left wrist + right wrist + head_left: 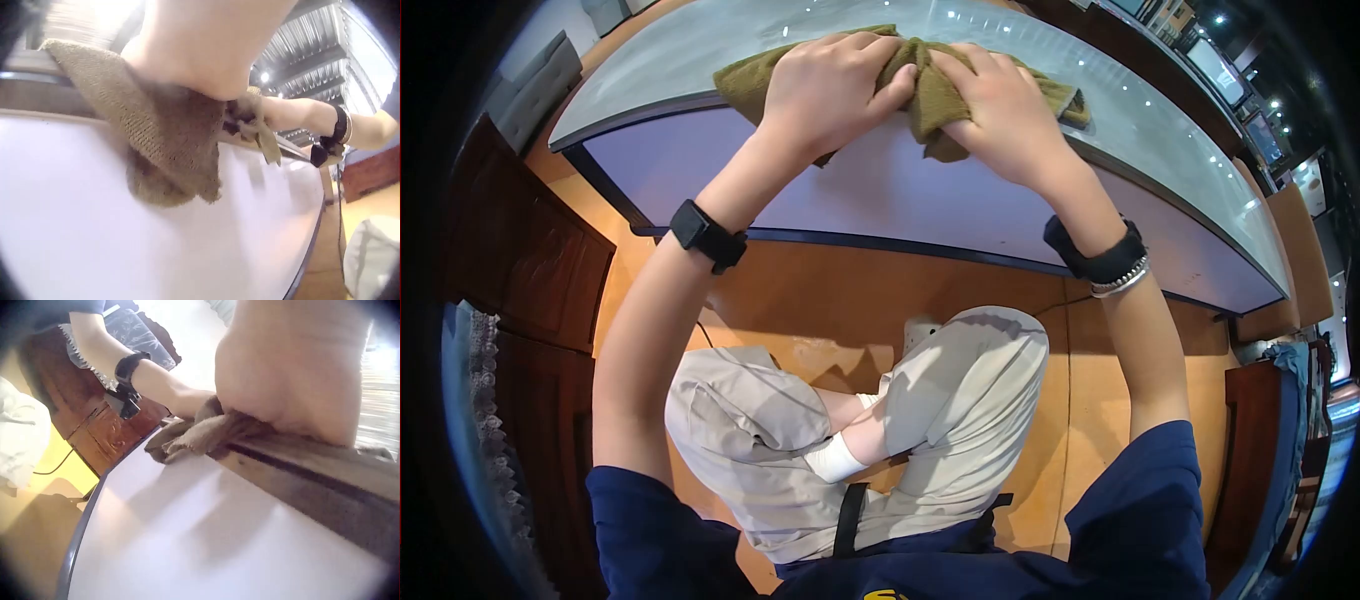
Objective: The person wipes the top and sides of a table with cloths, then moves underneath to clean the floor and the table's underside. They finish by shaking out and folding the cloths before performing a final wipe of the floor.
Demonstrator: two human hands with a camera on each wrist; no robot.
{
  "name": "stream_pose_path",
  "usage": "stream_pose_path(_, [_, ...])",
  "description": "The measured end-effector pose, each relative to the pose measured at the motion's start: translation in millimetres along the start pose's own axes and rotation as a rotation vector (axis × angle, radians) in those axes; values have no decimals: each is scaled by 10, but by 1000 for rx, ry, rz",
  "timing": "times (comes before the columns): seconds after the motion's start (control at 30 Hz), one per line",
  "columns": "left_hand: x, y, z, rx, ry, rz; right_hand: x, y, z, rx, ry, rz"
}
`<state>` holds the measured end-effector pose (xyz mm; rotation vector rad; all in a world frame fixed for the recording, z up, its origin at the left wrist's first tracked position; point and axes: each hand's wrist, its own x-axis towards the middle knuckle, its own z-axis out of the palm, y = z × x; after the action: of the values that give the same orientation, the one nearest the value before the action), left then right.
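An olive-green cloth (pixel 940 100) lies bunched over the near edge of a glossy table (pixel 650 75), and parts of it hang down in front. My left hand (pixel 825 90) grips its left part, thumb toward the middle. Close to its right, my right hand (pixel 1005 115) holds the bunched middle, fingers over the folds. In the left wrist view a flap of the cloth (pixel 169 137) droops below the left hand (pixel 200 50). Folds of the cloth (pixel 194 437) stick out beside the right hand (pixel 287 375) in the right wrist view, where its fingertips are hidden.
Below the tabletop runs a pale front panel (pixel 880 190) with a dark lower frame. The person sits cross-legged on the orange floor (pixel 820 285) facing it. Dark wooden furniture (pixel 520 230) stands at left, and a brown panel (pixel 1300 250) at right. A thin cable (pixel 1065 303) crosses the floor.
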<state>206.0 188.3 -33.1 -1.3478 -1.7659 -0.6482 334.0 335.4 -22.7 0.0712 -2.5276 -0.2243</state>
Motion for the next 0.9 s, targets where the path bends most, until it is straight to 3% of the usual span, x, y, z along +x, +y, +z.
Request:
stream_pose_path(0.07, [-25,-18,12,23,114,79,-18,37,1,-8,17,-35])
stream_pose_path(0.37, [-156,-314,-32,30,250,325,-161,118,-175,94,-40,-85])
stream_pose_path(0.43, [-248,-319,-154,20,204,266,-241,179,-246,117,-45,-105])
stream_pose_path(0.67, [-317,-458,-183,149,422,268,-231,297,-247,238,-98,-48])
stream_pose_path(0.8, [-343,-402,-201,163,430,217,-201,284,-190,211,-58,-47])
stream_pose_path(0.87, [-366,-332,-288,95,238,74,-218,276,-177,185,-43,-42])
stream_pose_path(0.9, [-354,-331,-261,100,242,76,-229,269,-180,156,-32,-35])
